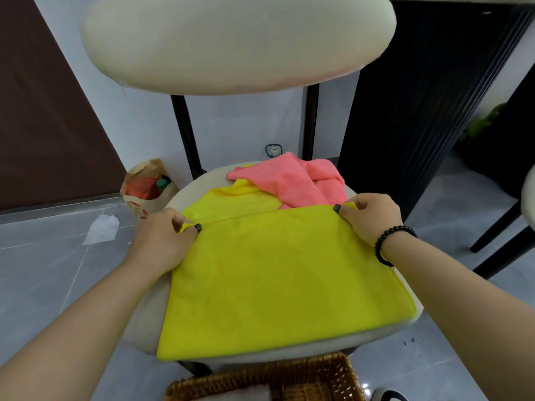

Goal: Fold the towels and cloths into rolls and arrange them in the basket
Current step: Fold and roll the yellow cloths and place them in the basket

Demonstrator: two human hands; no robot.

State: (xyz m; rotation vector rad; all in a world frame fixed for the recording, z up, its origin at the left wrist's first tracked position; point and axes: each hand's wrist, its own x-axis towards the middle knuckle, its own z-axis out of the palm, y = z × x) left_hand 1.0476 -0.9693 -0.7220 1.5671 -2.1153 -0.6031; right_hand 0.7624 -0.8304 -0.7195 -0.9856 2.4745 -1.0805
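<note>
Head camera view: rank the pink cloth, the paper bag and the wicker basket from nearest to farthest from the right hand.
From the right hand:
1. Pink cloth, just left of it and a little farther back, on the chair seat.
2. Wicker basket, on the floor below the seat's front edge.
3. Paper bag, on the floor far left, beyond the left hand.

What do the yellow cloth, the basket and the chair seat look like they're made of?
Yellow cloth: soft matte fabric, probably microfibre; it lies limp and creases where it is pinched.
Basket: woven brown wicker or rattan; its interlaced strands are visible.
Chair seat: padded, with smooth cream upholstery, fabric or faux leather; which one is unclear.
</note>
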